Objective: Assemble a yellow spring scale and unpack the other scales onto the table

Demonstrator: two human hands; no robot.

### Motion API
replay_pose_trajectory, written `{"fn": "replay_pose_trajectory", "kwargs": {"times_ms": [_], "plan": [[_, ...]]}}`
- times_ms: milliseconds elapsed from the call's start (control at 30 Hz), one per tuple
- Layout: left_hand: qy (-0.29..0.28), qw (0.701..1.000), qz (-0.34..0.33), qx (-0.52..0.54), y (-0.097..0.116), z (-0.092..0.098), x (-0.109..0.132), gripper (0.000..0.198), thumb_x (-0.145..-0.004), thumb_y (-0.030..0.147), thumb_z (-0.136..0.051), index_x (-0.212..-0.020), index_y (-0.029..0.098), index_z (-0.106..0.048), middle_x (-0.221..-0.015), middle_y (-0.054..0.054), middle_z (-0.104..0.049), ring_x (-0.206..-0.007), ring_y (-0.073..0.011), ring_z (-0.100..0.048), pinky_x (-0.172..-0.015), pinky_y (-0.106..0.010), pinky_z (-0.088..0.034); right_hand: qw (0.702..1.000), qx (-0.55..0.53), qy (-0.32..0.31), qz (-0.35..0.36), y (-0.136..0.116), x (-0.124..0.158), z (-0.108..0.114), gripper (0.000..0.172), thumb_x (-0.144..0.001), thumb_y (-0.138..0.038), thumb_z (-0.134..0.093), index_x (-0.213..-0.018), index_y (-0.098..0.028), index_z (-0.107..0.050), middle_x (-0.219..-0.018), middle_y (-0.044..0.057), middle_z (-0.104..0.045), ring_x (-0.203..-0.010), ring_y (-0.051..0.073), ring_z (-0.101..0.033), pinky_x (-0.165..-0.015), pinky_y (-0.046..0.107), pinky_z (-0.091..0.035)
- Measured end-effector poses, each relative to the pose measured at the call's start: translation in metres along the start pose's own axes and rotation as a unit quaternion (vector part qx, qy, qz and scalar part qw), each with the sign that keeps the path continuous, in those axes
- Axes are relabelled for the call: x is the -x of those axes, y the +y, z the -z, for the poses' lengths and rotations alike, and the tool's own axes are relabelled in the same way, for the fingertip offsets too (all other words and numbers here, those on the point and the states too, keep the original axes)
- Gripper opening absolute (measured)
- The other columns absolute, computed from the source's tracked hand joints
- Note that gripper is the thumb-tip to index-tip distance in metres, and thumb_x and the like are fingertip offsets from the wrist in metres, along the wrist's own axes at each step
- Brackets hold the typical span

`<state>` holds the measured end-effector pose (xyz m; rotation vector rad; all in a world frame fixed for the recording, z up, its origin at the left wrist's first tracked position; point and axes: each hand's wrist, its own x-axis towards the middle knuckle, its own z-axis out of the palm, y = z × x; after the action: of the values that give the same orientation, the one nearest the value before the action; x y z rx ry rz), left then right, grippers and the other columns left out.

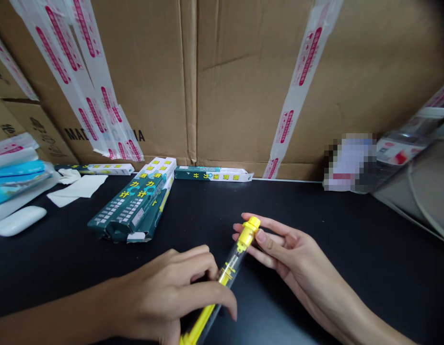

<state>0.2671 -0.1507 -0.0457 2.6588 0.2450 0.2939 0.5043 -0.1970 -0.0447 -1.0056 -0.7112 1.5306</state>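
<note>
A clear tubular spring scale with yellow inner parts slants across the lower middle, its capped end farther from me. My left hand wraps its fingers round the middle of the tube. At the upper end, the thumb and fingers of my right hand pinch the yellow cap. The cap sits against the end of the tube; whether it is loose I cannot tell. The tube's lower end runs out past the bottom edge of the picture.
Green and white printed cartons lie stacked on the black table, left of centre. Another thin carton rests along the cardboard wall. Tissue pieces and a white rounded object lie at left. A clear bottle stands at right.
</note>
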Motion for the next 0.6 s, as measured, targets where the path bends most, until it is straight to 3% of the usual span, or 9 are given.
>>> {"fn": "replay_pose_trajectory", "kwargs": {"times_ms": [167, 267, 333, 400, 467, 533, 600], "plan": [[-0.006, 1.000, 0.020, -0.009, 0.005, 0.006, -0.004, 0.046, -0.075, 0.051, -0.079, -0.111, 0.028, -0.062, -0.088, 0.001, -0.049, -0.073, -0.0146, -0.049, -0.053, -0.024, -0.031, 1.000, 0.029, -0.001, 0.011, -0.002, 0.000, -0.001, 0.049, -0.074, -0.032, -0.088, -0.119, -0.022, -0.072, -0.111, 0.009, -0.079, -0.108, 0.023, -0.072, -0.095, 0.030, -0.057], [-0.015, 0.999, 0.028, -0.016, 0.009, 0.011, -0.007, 0.043, -0.076, 0.049, -0.080, -0.108, 0.027, -0.063, -0.087, 0.001, -0.050, -0.072, -0.0140, -0.050, -0.054, -0.024, -0.033, 0.996, 0.085, 0.006, 0.035, 0.000, 0.001, -0.002, 0.077, -0.070, -0.035, -0.090, -0.139, -0.024, -0.056, -0.110, 0.010, -0.079, -0.109, 0.027, -0.072, -0.093, 0.036, -0.059], [-0.008, 0.999, 0.027, -0.024, 0.010, 0.012, -0.007, 0.043, -0.075, 0.049, -0.080, -0.107, 0.026, -0.064, -0.088, 0.001, -0.051, -0.072, -0.0141, -0.049, -0.053, -0.024, -0.032, 0.982, 0.163, 0.025, 0.097, 0.002, 0.003, -0.001, 0.089, -0.070, -0.036, -0.090, -0.146, -0.027, -0.045, -0.115, 0.010, -0.077, -0.110, 0.029, -0.072, -0.091, 0.038, -0.060], [-0.006, 0.999, 0.026, -0.030, 0.010, 0.010, -0.005, 0.045, -0.074, 0.049, -0.081, -0.108, 0.027, -0.063, -0.089, 0.001, -0.051, -0.073, -0.0145, -0.049, -0.053, -0.024, -0.032, 0.938, 0.268, 0.054, 0.213, 0.002, 0.007, 0.001, 0.085, -0.072, -0.033, -0.089, -0.144, -0.033, -0.043, -0.132, 0.008, -0.070, -0.117, 0.028, -0.068, -0.093, 0.037, -0.060], [0.003, 0.999, 0.020, -0.033, 0.008, 0.008, -0.003, 0.048, -0.072, 0.050, -0.082, -0.111, 0.028, -0.062, -0.091, 0.000, -0.051, -0.076, -0.0155, -0.049, -0.053, -0.024, -0.031, 0.861, 0.366, 0.063, 0.346, -0.001, 0.013, 0.005, 0.070, -0.077, -0.028, -0.086, -0.136, -0.039, -0.050, -0.147, 0.002, -0.057, -0.127, 0.027, -0.061, -0.100, 0.036, -0.057], [0.016, 0.999, 0.007, -0.032, 0.005, 0.005, 0.000, 0.055, -0.071, 0.054, -0.081, -0.115, 0.029, -0.060, -0.095, -0.001, -0.051, -0.079, -0.0168, -0.049, -0.053, -0.025, -0.030, 0.778, 0.445, 0.029, 0.442, -0.007, 0.023, 0.012, 0.053, -0.081, -0.023, -0.083, -0.125, -0.040, -0.060, -0.149, -0.003, -0.055, -0.134, 0.026, -0.055, -0.105, 0.037, -0.053], [0.025, 0.999, -0.007, -0.029, 0.003, 0.003, 0.002, 0.062, -0.070, 0.058, -0.080, -0.119, 0.030, -0.058, -0.096, -0.002, -0.051, -0.080, -0.0175, -0.049, -0.053, -0.026, -0.030, 0.701, 0.533, -0.036, 0.472, -0.014, 0.035, 0.020, 0.039, -0.080, -0.020, -0.083, -0.112, -0.038, -0.070, -0.140, -0.003, -0.064, -0.123, 0.026, -0.064, -0.101, 0.035, -0.055]]}}
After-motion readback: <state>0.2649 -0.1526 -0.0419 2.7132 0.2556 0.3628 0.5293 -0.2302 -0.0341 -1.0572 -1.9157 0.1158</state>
